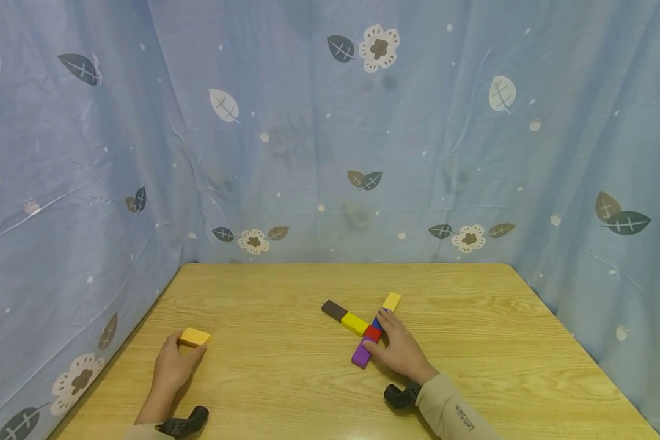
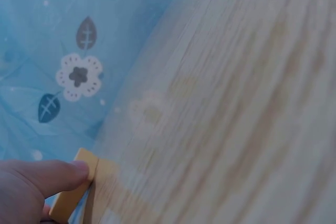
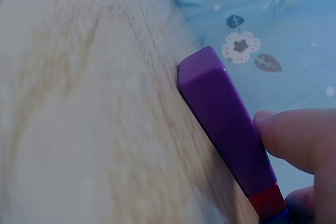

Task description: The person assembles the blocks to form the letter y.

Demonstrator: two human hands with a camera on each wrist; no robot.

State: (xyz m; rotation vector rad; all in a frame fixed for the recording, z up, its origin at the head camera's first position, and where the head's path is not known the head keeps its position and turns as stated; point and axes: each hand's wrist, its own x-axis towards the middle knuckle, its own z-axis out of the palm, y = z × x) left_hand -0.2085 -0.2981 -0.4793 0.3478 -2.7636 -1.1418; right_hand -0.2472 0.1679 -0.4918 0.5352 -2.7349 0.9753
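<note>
My left hand (image 1: 172,366) pinches an orange-yellow block (image 1: 195,337) between thumb and fingers at the table's left side; the left wrist view shows the thumb on the block (image 2: 76,192). At right, my right hand (image 1: 403,353) lies over a row of blocks. Its thumb touches the purple block (image 1: 361,354) and its fingertips reach the blue block (image 1: 376,323), which is partly hidden. Between these two sits a red block (image 1: 372,333). A pale yellow block (image 1: 392,300) ends the row. From the red block, a yellow block (image 1: 355,324) and a dark brown block (image 1: 334,310) branch off to the left.
The wooden table (image 1: 269,366) has a light grain. A blue curtain (image 1: 308,134) with leaves and flowers stands behind it and along both sides. Each wrist wears a black device, such as the right wrist device (image 1: 401,396).
</note>
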